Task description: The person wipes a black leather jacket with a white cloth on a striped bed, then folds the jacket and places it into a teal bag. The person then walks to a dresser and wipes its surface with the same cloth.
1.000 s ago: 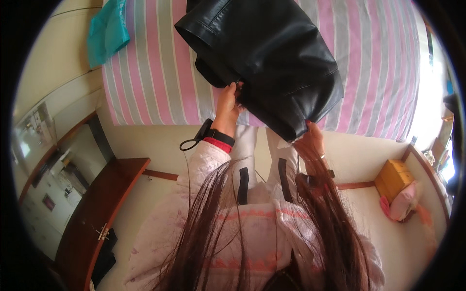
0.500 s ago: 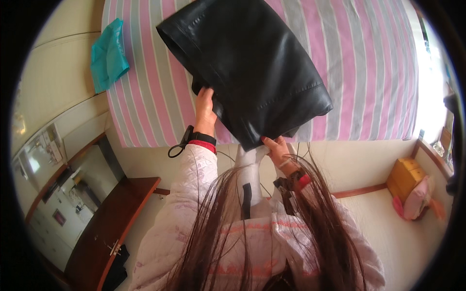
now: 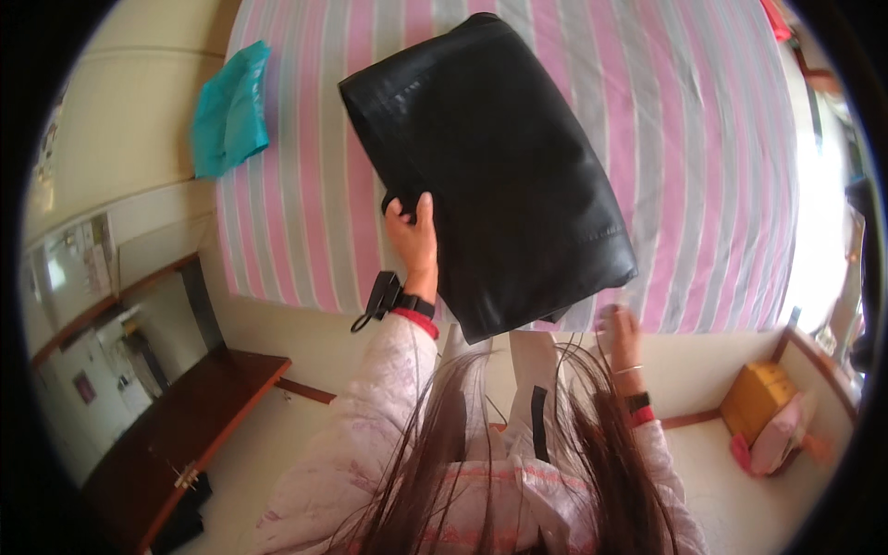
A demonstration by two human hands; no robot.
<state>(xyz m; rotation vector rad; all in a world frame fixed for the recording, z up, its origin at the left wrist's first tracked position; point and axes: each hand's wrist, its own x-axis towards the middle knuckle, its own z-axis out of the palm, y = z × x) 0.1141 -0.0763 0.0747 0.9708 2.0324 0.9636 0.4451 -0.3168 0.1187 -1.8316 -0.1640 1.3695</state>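
Observation:
A folded black leather-like garment (image 3: 499,176) lies aslant on the striped bed sheet (image 3: 305,185), its lower corner at the bed's near edge. At its left edge, my left hand (image 3: 413,242) has the thumb on the black material and the bent fingers beside a small dark fold, gripping there. My right hand (image 3: 622,335) is apart from the garment, just off its lower right corner by the bed edge. Motion smears its fingers, so their pose is unclear. What kind of garment it is cannot be told.
A turquoise bag (image 3: 231,111) lies at the bed's left edge. To the lower left is a brown wooden desk (image 3: 213,398). A yellow-brown wooden box (image 3: 760,398) with a pink item (image 3: 777,439) against it stands on the floor at right. Long hair hangs across the lower view.
My right hand has let go of the garment's lower corner and moved right. The garment now lies lower in the view and flatter on the bed. My left hand stays at its left edge.

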